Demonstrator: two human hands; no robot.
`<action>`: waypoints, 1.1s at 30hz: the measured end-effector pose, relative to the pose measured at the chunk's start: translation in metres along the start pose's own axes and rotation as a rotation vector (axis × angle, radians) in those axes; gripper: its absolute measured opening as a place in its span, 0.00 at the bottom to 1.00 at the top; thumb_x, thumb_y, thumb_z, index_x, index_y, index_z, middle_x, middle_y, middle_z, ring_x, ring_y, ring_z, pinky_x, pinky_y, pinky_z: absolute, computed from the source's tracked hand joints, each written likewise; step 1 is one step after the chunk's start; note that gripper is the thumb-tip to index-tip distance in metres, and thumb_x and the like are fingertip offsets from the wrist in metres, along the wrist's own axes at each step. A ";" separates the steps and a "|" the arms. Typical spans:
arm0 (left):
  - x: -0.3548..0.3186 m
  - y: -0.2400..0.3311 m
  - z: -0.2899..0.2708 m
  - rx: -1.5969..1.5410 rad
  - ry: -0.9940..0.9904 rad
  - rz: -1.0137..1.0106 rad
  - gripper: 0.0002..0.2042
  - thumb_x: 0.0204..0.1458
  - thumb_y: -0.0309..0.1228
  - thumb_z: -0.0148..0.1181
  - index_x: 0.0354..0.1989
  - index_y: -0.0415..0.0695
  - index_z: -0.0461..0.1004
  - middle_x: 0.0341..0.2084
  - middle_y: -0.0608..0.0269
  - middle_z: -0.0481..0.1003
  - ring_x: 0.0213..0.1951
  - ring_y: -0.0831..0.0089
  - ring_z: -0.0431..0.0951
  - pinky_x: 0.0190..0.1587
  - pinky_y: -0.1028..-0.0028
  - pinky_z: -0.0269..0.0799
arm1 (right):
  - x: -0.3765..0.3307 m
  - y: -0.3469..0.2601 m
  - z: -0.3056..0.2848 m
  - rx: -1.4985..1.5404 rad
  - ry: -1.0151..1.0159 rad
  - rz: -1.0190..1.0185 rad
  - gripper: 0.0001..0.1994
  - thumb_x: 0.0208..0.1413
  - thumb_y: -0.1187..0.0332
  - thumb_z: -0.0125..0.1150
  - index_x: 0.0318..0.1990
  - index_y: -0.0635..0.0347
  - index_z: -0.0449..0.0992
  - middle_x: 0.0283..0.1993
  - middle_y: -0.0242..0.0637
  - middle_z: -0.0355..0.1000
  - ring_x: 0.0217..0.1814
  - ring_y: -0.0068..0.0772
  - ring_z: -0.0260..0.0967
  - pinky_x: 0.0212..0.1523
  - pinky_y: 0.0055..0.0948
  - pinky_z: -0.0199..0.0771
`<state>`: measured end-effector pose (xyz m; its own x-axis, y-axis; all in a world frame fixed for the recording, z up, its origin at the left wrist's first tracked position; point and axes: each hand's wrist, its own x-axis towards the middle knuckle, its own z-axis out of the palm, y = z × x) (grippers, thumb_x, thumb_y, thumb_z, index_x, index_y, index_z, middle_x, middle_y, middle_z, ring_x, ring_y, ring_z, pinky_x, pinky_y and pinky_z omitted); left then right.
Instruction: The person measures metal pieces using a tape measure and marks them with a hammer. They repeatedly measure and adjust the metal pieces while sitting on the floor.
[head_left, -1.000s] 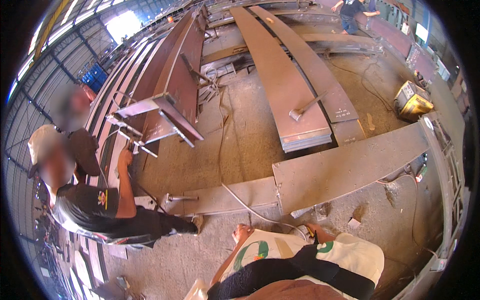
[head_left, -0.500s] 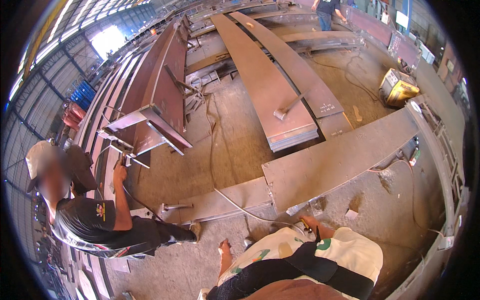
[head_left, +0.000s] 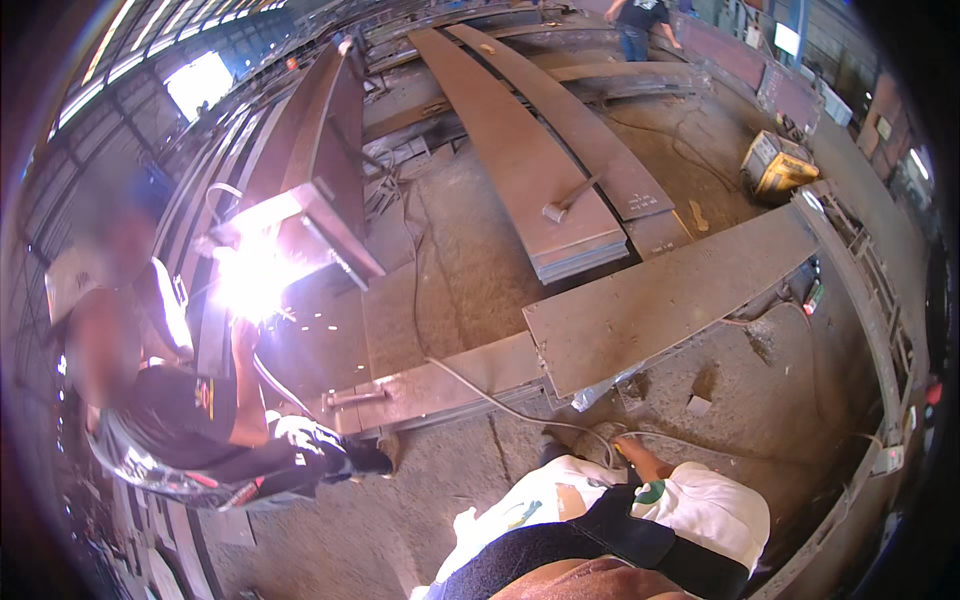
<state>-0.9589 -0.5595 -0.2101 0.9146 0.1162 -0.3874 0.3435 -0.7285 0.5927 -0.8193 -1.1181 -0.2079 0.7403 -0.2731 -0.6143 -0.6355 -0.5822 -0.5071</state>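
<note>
My right hand [head_left: 634, 449] is low beside my right side, its fingers closed round something with a yellow part. A grey hose [head_left: 475, 388] loops down to it across the low steel plates; the rest of the held thing is hidden. My left hand [head_left: 465, 525] hangs low at my left side, washed out by glare, so its fingers do not show clearly. On the left, a co-worker's hand [head_left: 243, 335] is at a blinding welding arc [head_left: 252, 278] on the end of a rust-brown steel beam [head_left: 335, 190].
Long steel plates [head_left: 520, 150] lie stacked ahead, with a hammer-like tool [head_left: 570, 200] on top. A wide plate [head_left: 670, 300] spans the front right. A yellow machine [head_left: 780, 165] stands beyond it, and a metal frame [head_left: 865, 280] runs along the right. Another person [head_left: 636, 25] stands far off.
The bright arc has appeared at the beam's end, with sparks flying. My left hand has shifted slightly and turned white in the glare. My right hand stays low near the hose.
</note>
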 end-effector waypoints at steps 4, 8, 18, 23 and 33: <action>-0.071 -0.088 -0.040 -0.152 0.239 -0.362 0.18 0.50 0.42 0.65 0.41 0.39 0.79 0.26 0.57 0.80 0.31 0.64 0.80 0.38 0.63 0.75 | -0.068 -0.038 0.087 0.048 -0.267 -0.079 0.27 0.49 0.46 0.63 0.51 0.54 0.79 0.48 0.48 0.76 0.48 0.48 0.74 0.50 0.46 0.72; -0.087 -0.058 -0.034 -0.470 0.211 -0.574 0.19 0.51 0.39 0.62 0.46 0.38 0.79 0.34 0.51 0.81 0.36 0.62 0.81 0.41 0.64 0.75 | -0.037 0.005 0.083 -0.064 -0.206 -0.162 0.32 0.47 0.46 0.67 0.53 0.61 0.76 0.45 0.48 0.77 0.44 0.48 0.76 0.45 0.48 0.74; -0.167 -0.160 -0.059 -0.446 0.141 -0.864 0.22 0.51 0.45 0.58 0.43 0.37 0.79 0.37 0.43 0.80 0.42 0.53 0.78 0.47 0.58 0.71 | -0.159 -0.099 0.135 0.173 -0.186 0.172 0.31 0.44 0.41 0.69 0.38 0.66 0.81 0.33 0.45 0.76 0.33 0.43 0.75 0.38 0.41 0.74; -0.133 -0.117 -0.054 -0.553 0.118 -0.773 0.23 0.52 0.45 0.59 0.44 0.35 0.78 0.34 0.45 0.79 0.38 0.56 0.78 0.45 0.58 0.71 | -0.142 -0.056 0.123 0.247 -0.212 0.216 0.30 0.44 0.44 0.70 0.39 0.69 0.81 0.32 0.42 0.76 0.35 0.42 0.75 0.36 0.41 0.73; -0.130 -0.076 -0.093 -0.459 0.194 -0.631 0.24 0.53 0.42 0.62 0.50 0.33 0.76 0.36 0.49 0.80 0.35 0.61 0.81 0.39 0.63 0.76 | -0.168 -0.050 0.151 0.233 -0.316 0.339 0.28 0.46 0.44 0.67 0.40 0.64 0.81 0.35 0.44 0.78 0.32 0.46 0.77 0.32 0.42 0.78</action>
<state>-1.0843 -0.4561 -0.1388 0.5252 0.5592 -0.6414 0.8226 -0.1407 0.5509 -0.9451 -0.9272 -0.1707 0.4050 -0.1508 -0.9018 -0.8867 -0.3052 -0.3472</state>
